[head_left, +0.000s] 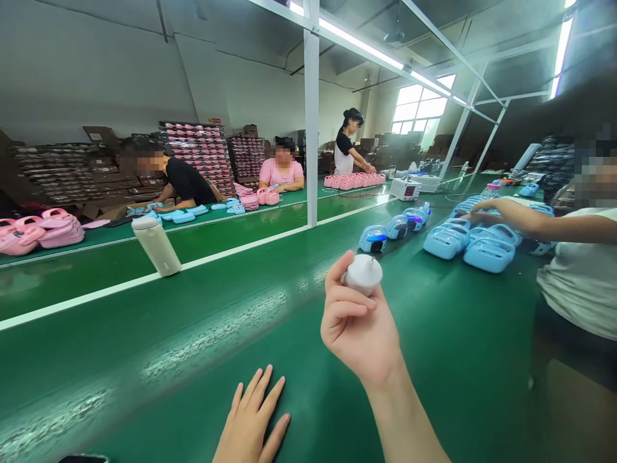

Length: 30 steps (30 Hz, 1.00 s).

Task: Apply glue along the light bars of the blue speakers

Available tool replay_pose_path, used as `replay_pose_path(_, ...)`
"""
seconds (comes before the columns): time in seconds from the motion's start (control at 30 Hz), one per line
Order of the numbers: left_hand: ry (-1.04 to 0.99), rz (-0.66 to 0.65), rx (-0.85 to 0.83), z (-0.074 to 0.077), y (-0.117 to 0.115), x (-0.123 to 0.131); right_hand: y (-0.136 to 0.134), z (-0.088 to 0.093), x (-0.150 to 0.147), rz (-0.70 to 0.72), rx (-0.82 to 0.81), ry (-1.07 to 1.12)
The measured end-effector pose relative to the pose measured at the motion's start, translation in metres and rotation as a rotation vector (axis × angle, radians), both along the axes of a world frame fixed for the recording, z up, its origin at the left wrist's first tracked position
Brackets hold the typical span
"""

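My right hand [354, 321] is raised above the green conveyor belt [202, 334], fingers curled around a small white round part [364, 273] with a short stub on top. My left hand [253, 418] lies flat on the belt at the near edge, fingers stretched out and holding nothing.
A white bottle [155, 245] stands on the belt to the left. Blue plastic devices [448, 241] are grouped at the right, where a co-worker's arm [525, 218] reaches. Pink devices [38, 231] and stacked trays [202, 151] line the far side, with other people seated there. A white post [312, 128] rises mid-belt.
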<state>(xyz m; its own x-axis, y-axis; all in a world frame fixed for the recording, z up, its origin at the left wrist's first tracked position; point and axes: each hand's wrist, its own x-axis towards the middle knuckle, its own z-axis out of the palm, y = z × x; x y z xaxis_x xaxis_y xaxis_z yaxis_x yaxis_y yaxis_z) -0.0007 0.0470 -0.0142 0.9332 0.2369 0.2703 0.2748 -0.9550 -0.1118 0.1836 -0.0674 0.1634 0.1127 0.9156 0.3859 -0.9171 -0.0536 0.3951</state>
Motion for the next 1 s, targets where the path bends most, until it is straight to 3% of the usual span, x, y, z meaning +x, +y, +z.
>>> replay_pose_path(0.37,-0.019,0.001,-0.005,0.0019,-0.0015,0.0001,0.0005,-0.0003,-0.0001,-0.005,0.02,-0.042)
replay_pose_path(0.7,-0.035,0.033,-0.151,0.0025,-0.0021,-0.0005,0.0,-0.0011,0.0018,-0.023,0.024,-0.068)
replay_pose_path(1.0,-0.051,0.031,-0.16,0.0006,-0.0019,-0.002,-0.0007,-0.0019,0.0015,-0.033,0.013,-0.085)
